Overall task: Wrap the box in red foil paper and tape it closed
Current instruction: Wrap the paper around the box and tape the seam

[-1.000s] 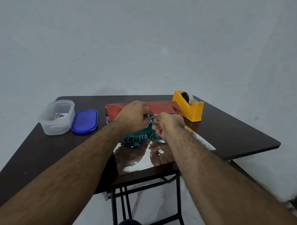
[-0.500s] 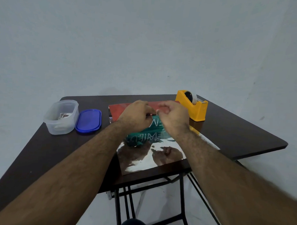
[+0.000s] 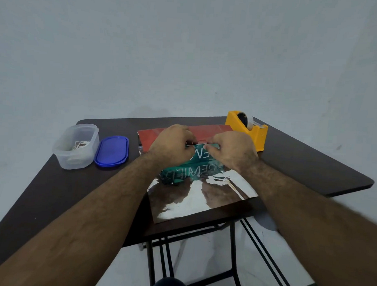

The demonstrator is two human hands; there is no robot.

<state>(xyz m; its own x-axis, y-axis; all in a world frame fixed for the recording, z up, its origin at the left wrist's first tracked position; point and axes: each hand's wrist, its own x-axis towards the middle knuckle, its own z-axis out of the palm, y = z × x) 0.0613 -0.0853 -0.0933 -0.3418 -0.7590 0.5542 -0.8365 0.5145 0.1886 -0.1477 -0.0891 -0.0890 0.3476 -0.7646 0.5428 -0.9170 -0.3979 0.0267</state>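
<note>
**First fold pinned, no tape on yet**

The left hand [image 3: 172, 145] and the right hand [image 3: 231, 151] sit close together on top of the box [image 3: 195, 162], fingers curled down. They seem to be pinching the red foil paper [image 3: 207, 132] against the box's top, though I cannot see the fingertips clearly. The box, teal with white lettering, lies near the middle of the desk [image 3: 310, 166] on the sheet's silver side, which still spreads flat toward the near edge. Only the far flap looks brought up; I judge the near flap, both ends and all taping remain. The yellow tape dispenser [image 3: 247, 132] stands just beyond the right hand, by the far edge.
</note>
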